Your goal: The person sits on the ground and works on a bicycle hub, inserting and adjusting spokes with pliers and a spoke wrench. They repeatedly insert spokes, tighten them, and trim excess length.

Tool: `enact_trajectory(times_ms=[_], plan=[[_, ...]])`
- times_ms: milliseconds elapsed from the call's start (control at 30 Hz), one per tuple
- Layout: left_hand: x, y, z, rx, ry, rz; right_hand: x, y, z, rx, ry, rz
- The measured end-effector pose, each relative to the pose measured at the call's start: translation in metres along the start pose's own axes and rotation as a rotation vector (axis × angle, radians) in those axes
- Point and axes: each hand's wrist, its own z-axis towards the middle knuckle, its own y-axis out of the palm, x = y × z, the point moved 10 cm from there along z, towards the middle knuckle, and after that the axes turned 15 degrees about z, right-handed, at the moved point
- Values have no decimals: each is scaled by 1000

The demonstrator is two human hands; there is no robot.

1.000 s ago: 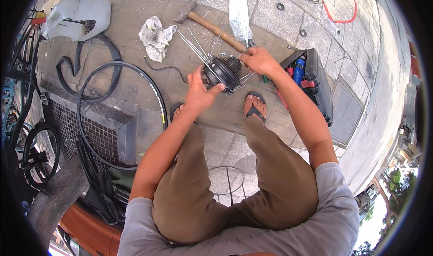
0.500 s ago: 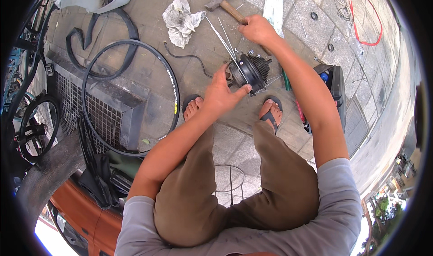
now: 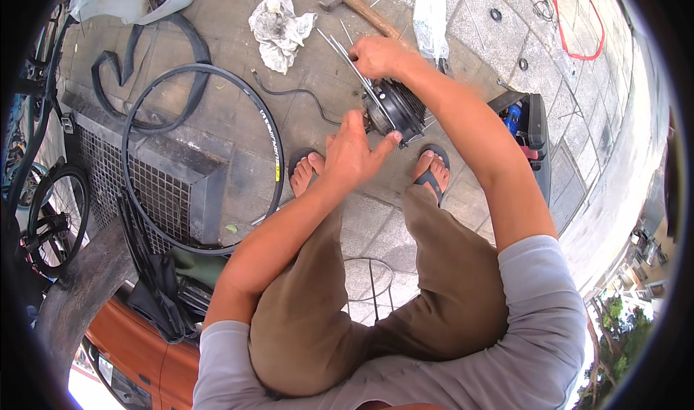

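A black finned wheel hub (image 3: 396,110), its thin metal spokes (image 3: 340,51) sticking out, stands on the pavement in front of my feet. My left hand (image 3: 350,150) grips its near left side, thumb and fingers spread around the casing. On the far side, my right hand (image 3: 379,56) is closed with its fingertips at the spokes; the curled fingers partly hide what they hold. Just beyond that hand lies a hammer (image 3: 370,15) with a wooden handle. A dark cable (image 3: 293,92) runs out from the hub to the left.
A bare black wheel rim (image 3: 280,150) lies at left, over a metal grate (image 3: 137,179) and near an inner tube (image 3: 202,52). A crumpled, stained white rag (image 3: 278,31) is beyond the cable. At right stands an open toolbox (image 3: 536,124); farther off is a red cord (image 3: 571,52).
My right hand has moved left from over the hammer handle to the spokes. The hammer stays on the ground. My left hand keeps its grip on the hub; the whole view has shifted slightly.
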Motion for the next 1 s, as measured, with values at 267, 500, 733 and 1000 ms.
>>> enact_trajectory(times_ms=[267, 500, 733, 1000], plan=[[5, 0, -3, -61, -63, -4, 2, -9, -1, 82, 38, 128], [0, -6, 3, -122, -94, -18, 48, -106, 28, 617, 209, 413], [-6, 1, 8, -122, -65, -24, 82, -146, 71, 788, 439, 504], [-7, -7, 12, -182, 7, -180, 124, -139, 120, 807, 343, 505]])
